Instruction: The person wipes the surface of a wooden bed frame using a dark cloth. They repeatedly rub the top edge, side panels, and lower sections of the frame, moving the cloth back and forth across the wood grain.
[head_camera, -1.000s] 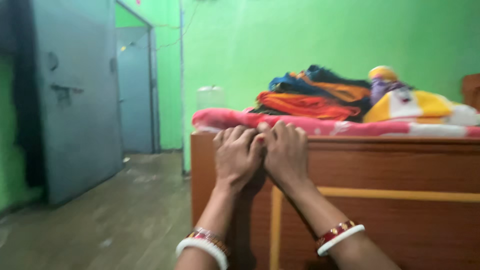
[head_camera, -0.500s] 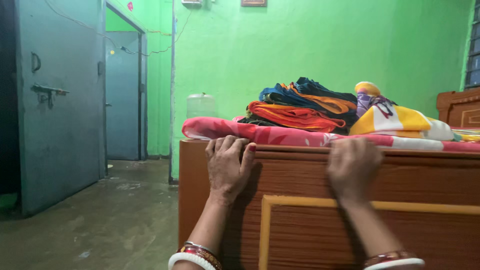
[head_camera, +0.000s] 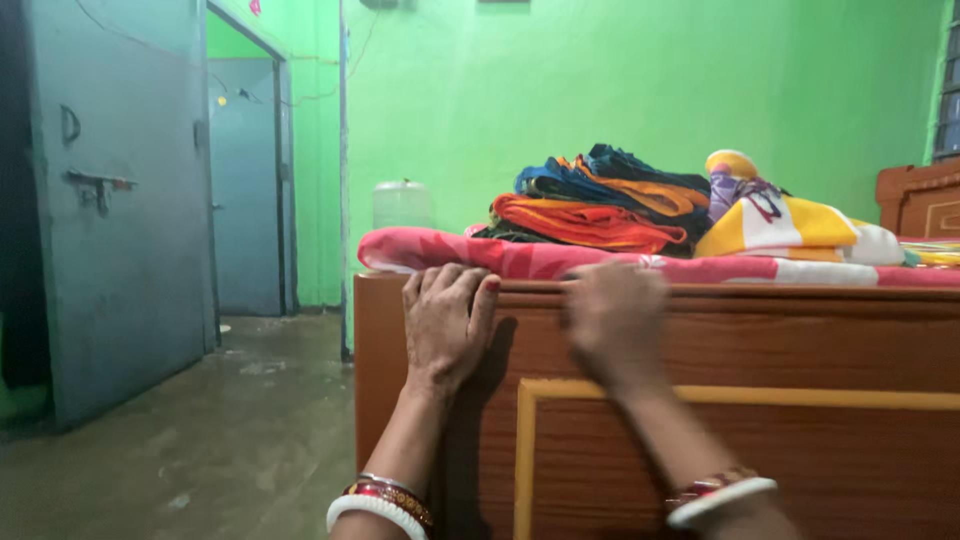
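Observation:
My left hand (head_camera: 445, 325) lies flat on the top edge of a brown wooden footboard (head_camera: 760, 420), fingers curled over the rim near its left corner. My right hand (head_camera: 612, 320), blurred by motion, rests on the same rim a little to the right, touching the edge of the pink floral bed sheet (head_camera: 560, 258). Both wrists carry red and white bangles. A pile of folded orange, blue and dark cloths (head_camera: 600, 205) sits on the bed just behind the hands.
A yellow and white bundle (head_camera: 790, 225) lies right of the cloth pile. A translucent water jar (head_camera: 402, 203) stands behind the bed by the green wall. Grey metal doors (head_camera: 120, 200) are at the left, with bare concrete floor (head_camera: 230, 430) between them and the bed.
My right hand has slid left along the footboard rim, back toward my left hand. The left hand has stayed at the corner.

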